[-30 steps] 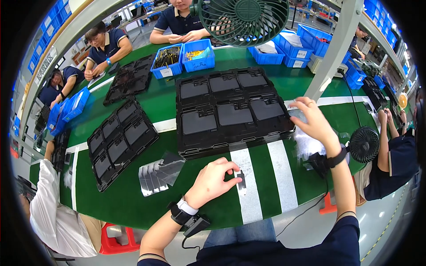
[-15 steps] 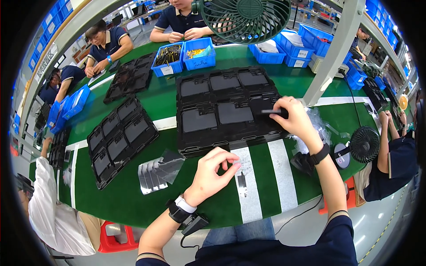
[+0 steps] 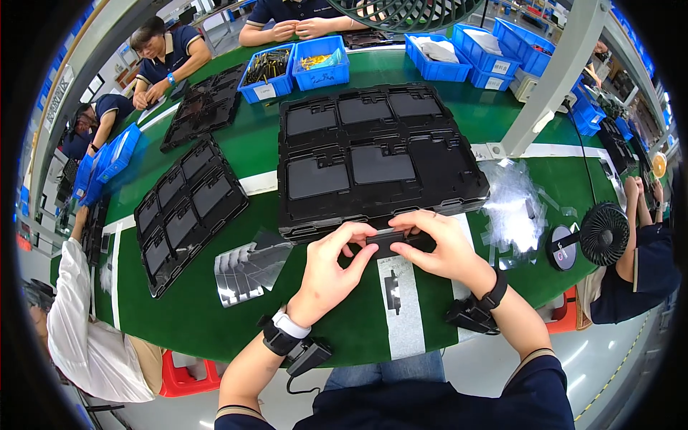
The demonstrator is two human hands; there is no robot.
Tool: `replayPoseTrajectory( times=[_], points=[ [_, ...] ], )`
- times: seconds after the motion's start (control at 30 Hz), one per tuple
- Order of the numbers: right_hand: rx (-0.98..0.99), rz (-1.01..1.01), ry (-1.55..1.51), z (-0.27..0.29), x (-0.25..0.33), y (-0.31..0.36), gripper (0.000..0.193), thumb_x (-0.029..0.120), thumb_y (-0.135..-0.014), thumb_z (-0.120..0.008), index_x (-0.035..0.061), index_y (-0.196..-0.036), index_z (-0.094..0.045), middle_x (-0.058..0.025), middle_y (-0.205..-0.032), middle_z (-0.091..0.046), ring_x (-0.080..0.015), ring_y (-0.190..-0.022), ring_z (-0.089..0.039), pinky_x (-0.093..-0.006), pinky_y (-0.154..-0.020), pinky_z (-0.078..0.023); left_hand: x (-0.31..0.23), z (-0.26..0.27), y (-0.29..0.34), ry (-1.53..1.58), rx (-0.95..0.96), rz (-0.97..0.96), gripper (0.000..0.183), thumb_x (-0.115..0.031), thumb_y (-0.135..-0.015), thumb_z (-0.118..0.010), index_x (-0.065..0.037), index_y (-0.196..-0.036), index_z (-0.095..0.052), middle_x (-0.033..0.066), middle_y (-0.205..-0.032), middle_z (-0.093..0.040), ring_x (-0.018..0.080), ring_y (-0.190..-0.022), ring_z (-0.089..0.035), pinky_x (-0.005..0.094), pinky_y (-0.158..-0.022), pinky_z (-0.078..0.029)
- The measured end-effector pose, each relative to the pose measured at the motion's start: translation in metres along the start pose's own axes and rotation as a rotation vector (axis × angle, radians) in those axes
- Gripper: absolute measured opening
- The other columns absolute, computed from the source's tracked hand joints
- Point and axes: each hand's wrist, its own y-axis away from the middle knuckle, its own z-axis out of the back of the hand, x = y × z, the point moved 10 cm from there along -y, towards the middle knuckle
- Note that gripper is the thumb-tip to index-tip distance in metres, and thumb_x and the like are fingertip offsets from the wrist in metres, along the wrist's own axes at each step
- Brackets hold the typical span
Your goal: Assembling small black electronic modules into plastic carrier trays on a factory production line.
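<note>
My left hand (image 3: 331, 269) and my right hand (image 3: 438, 244) meet over the near edge of the green table, both gripping a flat black rectangular part (image 3: 390, 241) between their fingertips. Just beyond them lies a stack of black moulded trays (image 3: 373, 161) holding dark flat panels in its pockets. A small black piece (image 3: 391, 291) rests on the white stripe below my hands. A fanned pile of grey sheets (image 3: 247, 265) lies left of my left hand.
Another black tray (image 3: 186, 208) lies at the left, a third (image 3: 204, 107) farther back. Blue bins (image 3: 294, 68) line the far edge. Clear plastic wrappers (image 3: 512, 204) and a small black fan (image 3: 602, 233) sit at the right. Other people work around the table.
My right hand came back from the tray stack with the black part toward me. My left hand rose off the white stripe to meet it, leaving the small black piece lying there.
</note>
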Motion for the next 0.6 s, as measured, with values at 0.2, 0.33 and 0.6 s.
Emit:
replayPoseTrajectory(
  times=[0.2,0.33,0.6],
  points=[
    [-0.122,0.061,0.004,0.0086,0.0004,0.0047,0.019,0.008,-0.073,-0.071,0.0033,-0.090,-0.063,-0.0080,-0.080,-0.065,-0.0201,-0.071,-0.062,-0.0298,-0.066,-0.049,-0.0045,0.0004,-0.0015,-0.018,-0.004,-0.021,0.018,0.002,-0.074,-0.067,-0.001,-0.091,-0.062,0.0072,-0.087,-0.066,0.0126,-0.072,-0.063,0.0228,-0.058,-0.047],
    [-0.143,0.065,0.028,0.0126,0.0026,0.0045,0.016,0.007,-0.072,-0.072,0.0030,-0.085,-0.064,-0.0076,-0.077,-0.065,-0.0204,-0.070,-0.062,-0.0293,-0.066,-0.048,-0.0044,0.0031,-0.0005,-0.029,-0.027,-0.034,0.018,0.002,-0.074,-0.068,-0.002,-0.091,-0.063,0.0073,-0.086,-0.066,0.0129,-0.071,-0.063,0.0229,-0.059,-0.048],
    [-0.151,0.094,-0.016,0.0125,0.0045,0.0054,0.012,0.000,-0.070,-0.072,0.0009,-0.080,-0.066,-0.0081,-0.075,-0.066,-0.0183,-0.069,-0.062,-0.0268,-0.064,-0.048,-0.0033,0.0044,0.0009,-0.007,-0.061,-0.006,0.020,0.000,-0.072,-0.071,-0.002,-0.091,-0.064,0.0069,-0.086,-0.067,0.0128,-0.070,-0.064,0.0222,-0.059,-0.048]
  ],
)
